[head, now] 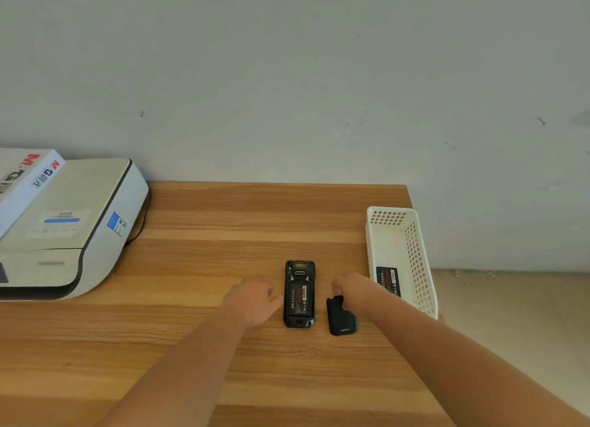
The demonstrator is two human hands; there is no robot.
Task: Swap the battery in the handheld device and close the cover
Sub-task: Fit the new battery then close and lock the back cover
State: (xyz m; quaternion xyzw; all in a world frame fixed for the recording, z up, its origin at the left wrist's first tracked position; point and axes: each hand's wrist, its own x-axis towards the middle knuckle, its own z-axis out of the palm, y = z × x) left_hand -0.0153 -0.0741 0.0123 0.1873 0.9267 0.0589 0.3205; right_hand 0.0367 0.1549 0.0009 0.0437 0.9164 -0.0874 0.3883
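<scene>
The black handheld device (299,294) lies face down on the wooden table (223,222), its back open with a black battery (298,300) seated in the bay. My left hand (253,300) rests just left of the device, fingers curled, the thumb close to its edge and holding nothing. The black battery cover (342,319) lies flat to the right of the device. My right hand (354,291) reaches down onto the cover's upper end with fingertips pinched on it. Another black battery (388,279) lies in the white basket (415,231) at the right.
A white and grey printer (64,228) with a box on top fills the table's left back corner, its cable trailing behind. The basket stands along the table's right edge. A grey wall runs behind the table.
</scene>
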